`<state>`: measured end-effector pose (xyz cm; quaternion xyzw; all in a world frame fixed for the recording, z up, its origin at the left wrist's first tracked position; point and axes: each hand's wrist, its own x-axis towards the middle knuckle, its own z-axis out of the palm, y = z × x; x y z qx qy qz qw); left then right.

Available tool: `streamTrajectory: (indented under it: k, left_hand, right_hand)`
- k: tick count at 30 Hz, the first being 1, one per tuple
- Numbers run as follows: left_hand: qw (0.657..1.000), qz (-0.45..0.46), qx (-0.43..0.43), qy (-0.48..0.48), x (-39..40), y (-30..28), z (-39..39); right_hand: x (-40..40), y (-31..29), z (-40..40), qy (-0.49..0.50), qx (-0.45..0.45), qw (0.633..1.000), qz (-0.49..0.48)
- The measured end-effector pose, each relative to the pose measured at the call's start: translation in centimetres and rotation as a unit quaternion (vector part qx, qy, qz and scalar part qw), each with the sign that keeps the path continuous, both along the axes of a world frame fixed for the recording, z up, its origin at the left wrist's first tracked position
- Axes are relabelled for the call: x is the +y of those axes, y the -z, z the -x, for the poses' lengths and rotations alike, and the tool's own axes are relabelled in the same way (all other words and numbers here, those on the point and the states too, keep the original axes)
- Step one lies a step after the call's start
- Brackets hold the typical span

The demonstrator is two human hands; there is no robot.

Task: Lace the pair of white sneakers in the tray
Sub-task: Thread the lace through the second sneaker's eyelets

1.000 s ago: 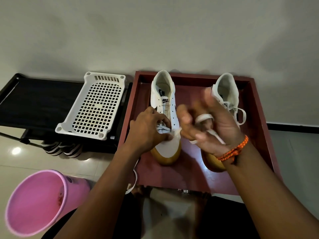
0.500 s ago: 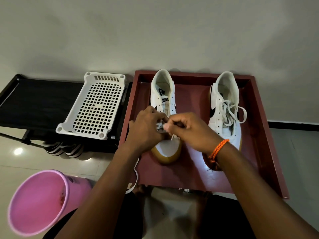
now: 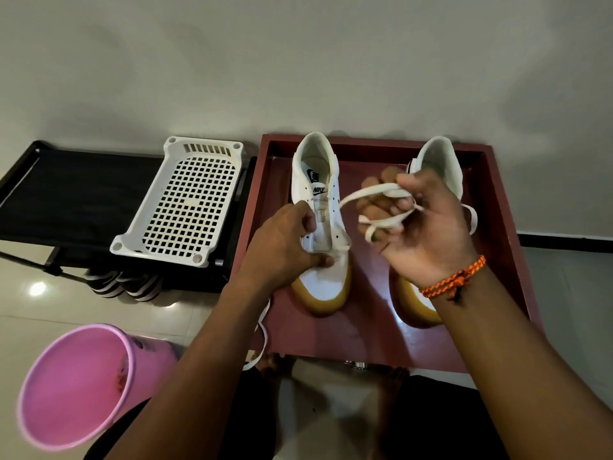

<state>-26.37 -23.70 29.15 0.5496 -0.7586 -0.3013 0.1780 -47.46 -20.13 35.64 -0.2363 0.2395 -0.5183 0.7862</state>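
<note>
Two white sneakers with gum soles stand in a dark red tray [image 3: 504, 234], toes toward me. My left hand [image 3: 282, 247] grips the left sneaker [image 3: 326, 277] at its lower eyelets, thumb on the toe side. My right hand [image 3: 421, 234], raised over the tray, holds a white lace [image 3: 368, 194] looped round its fingers; the lace runs down to the left sneaker's eyelets. The right sneaker [image 3: 439, 167] is mostly hidden behind my right hand; a loop of its lace shows at the right.
A white perforated plastic basket [image 3: 185, 207] lies on a black rack [image 3: 66, 194] left of the tray. A pink bucket [image 3: 76, 386] stands at lower left on the tiled floor. Another white lace end [image 3: 262, 340] hangs off the tray's front left edge. A wall rises behind.
My right hand has risen up and to the right from the left sneaker's eyelets, drawing the lace out with it. My left hand has stayed on the sneaker.
</note>
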Motion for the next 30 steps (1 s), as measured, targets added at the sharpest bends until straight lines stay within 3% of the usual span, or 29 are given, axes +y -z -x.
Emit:
streamTrajectory:
  k: [2, 3, 4, 5, 6, 7, 9, 11, 12, 13, 15, 16, 20, 25, 30]
  left_hand:
    - [0.999, -0.034, -0.012, -0.024, -0.1, 0.0, -0.4]
    - [0.998, -0.055, -0.014, -0.032, -0.1, -0.1, -0.7]
    - [0.996, -0.075, -0.012, -0.038, -0.1, -0.1, -0.9]
    - [0.995, -0.092, -0.009, -0.04, -0.1, -0.3, -1.1]
    - [0.993, -0.11, -0.009, -0.043, -0.1, -0.5, -1.3]
    - [0.991, -0.126, -0.009, -0.045, -0.1, -0.6, -1.4]
    - [0.988, -0.148, -0.007, -0.045, -0.2, -0.8, -1.6]
    - [0.986, -0.163, 0.003, -0.041, -0.4, -0.8, -2.0]
    - [0.985, -0.17, 0.007, -0.037, -0.5, -0.8, -2.2]
    - [0.984, -0.174, 0.009, -0.032, -0.6, -0.7, -2.4]
    - [0.983, -0.181, 0.015, -0.023, -0.6, -0.6, -2.5]
    - [0.982, -0.184, 0.019, -0.019, -0.7, -0.5, -2.6]
    - [0.974, -0.217, 0.049, -0.034, -0.7, -0.6, -2.5]
    - [0.962, -0.253, 0.086, -0.065, -0.7, -1.2, -2.1]
    - [0.965, -0.251, 0.045, -0.066, -0.7, -1.4, -2.2]
  right_hand:
    - [-0.7, 1.5, 0.3, 0.075, 0.225, 0.969, -0.069]
    - [-0.7, 2.6, 0.4, 0.075, 0.409, 0.908, -0.048]
    - [-0.5, 3.8, 0.6, 0.036, 0.585, 0.81, -0.008]
    - [-0.1, 4.9, 0.6, -0.02, 0.704, 0.709, 0.029]
    - [0.4, 5.5, 0.3, -0.074, 0.77, 0.632, 0.046]
    - [0.8, 5.8, -0.1, -0.109, 0.801, 0.586, 0.05]
    - [1.2, 5.7, -1.0, -0.104, 0.839, 0.53, 0.065]
    - [1.1, 4.5, -1.6, -0.027, 0.86, 0.498, 0.103]
    - [0.9, 4.0, -1.7, 0.008, 0.855, 0.502, 0.13]
    - [0.7, 3.7, -1.7, 0.036, 0.831, 0.536, 0.147]
    - [0.7, 3.4, -1.9, 0.041, 0.747, 0.65, 0.133]
    - [0.8, 3.6, -2.0, 0.019, 0.725, 0.677, 0.129]
    - [1.2, 4.8, -2.0, -0.024, 0.754, 0.638, 0.157]
    - [0.7, 4.4, -2.1, 0.003, 0.728, 0.67, 0.144]
    - [0.5, 3.1, -2.4, 0.022, 0.668, 0.739, 0.083]
